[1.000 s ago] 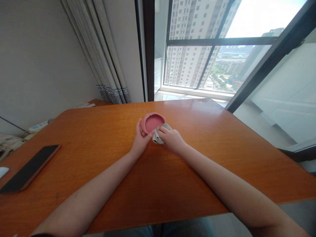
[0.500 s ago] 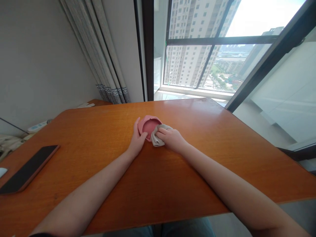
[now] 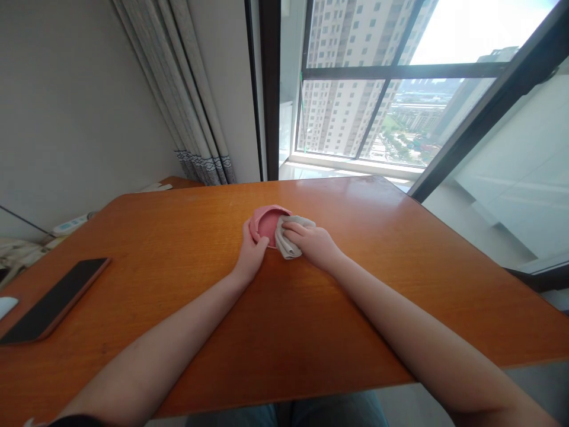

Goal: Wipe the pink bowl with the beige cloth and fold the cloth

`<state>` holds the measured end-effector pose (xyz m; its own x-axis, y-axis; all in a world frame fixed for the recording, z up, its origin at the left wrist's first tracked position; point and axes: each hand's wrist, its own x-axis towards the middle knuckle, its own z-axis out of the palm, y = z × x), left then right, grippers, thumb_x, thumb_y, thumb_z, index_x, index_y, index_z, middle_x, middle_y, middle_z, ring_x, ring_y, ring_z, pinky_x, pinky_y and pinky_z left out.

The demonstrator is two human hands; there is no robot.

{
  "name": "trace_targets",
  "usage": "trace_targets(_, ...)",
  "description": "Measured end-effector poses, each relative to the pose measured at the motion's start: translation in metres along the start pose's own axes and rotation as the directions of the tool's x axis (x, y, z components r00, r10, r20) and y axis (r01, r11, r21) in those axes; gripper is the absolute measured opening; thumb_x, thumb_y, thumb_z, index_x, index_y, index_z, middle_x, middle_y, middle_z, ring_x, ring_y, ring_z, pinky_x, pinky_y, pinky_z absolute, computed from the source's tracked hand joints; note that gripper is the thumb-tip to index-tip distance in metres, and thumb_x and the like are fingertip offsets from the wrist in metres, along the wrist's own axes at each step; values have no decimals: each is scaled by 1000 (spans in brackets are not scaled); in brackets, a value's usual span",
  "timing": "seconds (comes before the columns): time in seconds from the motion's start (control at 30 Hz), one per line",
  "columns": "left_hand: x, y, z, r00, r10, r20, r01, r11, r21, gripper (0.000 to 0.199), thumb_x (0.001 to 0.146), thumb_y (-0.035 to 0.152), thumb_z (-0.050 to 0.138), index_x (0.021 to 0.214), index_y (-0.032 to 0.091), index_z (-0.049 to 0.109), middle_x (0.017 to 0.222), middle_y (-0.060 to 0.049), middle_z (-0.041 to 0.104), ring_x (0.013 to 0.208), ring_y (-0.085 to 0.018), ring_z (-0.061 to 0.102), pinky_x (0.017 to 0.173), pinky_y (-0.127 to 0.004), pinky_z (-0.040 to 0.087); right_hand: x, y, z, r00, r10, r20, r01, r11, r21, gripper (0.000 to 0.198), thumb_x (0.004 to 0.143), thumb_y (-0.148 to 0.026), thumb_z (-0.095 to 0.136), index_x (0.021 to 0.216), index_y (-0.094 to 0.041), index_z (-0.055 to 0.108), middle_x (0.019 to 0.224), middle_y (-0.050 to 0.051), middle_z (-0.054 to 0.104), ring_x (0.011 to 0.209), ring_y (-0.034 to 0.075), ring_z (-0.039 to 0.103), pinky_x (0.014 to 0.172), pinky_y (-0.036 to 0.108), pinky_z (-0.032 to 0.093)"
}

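Observation:
A small pink bowl [image 3: 268, 223] is tilted above the middle of the table, its hollow side facing me. My left hand [image 3: 252, 252] grips its left edge, the thumb over the near rim and the fingers behind. In my right hand [image 3: 313, 240] is a light grey cloth [image 3: 288, 244], bunched under the fingers. The cloth lies against the bowl's right side and covers part of the rim and the inside. Whether it touches the bowl's bottom I cannot tell.
The brown wooden table [image 3: 178, 231] spreads under both arms. A long black pad with a reddish edge [image 3: 56, 301] lies at the left, beside a white object [image 3: 6, 306] cut off by the frame. A power strip [image 3: 73, 224] is past the left edge. Behind stand a curtain [image 3: 195, 118] and windows.
My right hand and the cloth have shifted slightly up and to the right along the bowl's right side, with more cloth spread over it. My left hand keeps its grip on the bowl.

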<state>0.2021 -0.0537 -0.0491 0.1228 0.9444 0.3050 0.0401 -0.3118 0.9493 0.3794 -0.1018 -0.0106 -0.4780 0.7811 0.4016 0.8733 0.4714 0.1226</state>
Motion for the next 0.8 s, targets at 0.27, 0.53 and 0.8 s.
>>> trace_targets(0.27, -7, 5, 4, 1000, 25, 14, -24, 999, -43, 80, 74, 29, 64, 140, 25, 19, 150, -10, 24, 138, -22, 27, 113, -38, 25, -2, -8, 0, 1000, 16, 10, -16, 999, 30, 17, 90, -15, 45, 93, -19, 61, 95, 4, 61, 75, 14, 50, 55, 26, 30)
trace_targets(0.53, -2, 7, -1, 996, 82, 21, -83, 996, 39, 77, 65, 8, 54, 137, 20, 29, 145, -9, 33, 137, -22, 29, 116, -37, 19, 0, -1, -1, 996, -71, 63, 71, 997, -10, 18, 91, -16, 44, 97, -19, 61, 100, 6, 62, 76, 14, 53, 58, 25, 32)
trace_targets(0.8, -8, 11, 7, 1000, 22, 21, -20, 994, -110, 86, 71, 23, 64, 142, 23, 15, 149, -11, 26, 135, -24, 32, 112, -39, 28, -2, 1, -2, 1000, -25, 8, 25, 999, -31, 23, 93, -17, 41, 91, -19, 63, 93, 5, 63, 70, 12, 51, 56, 27, 30)
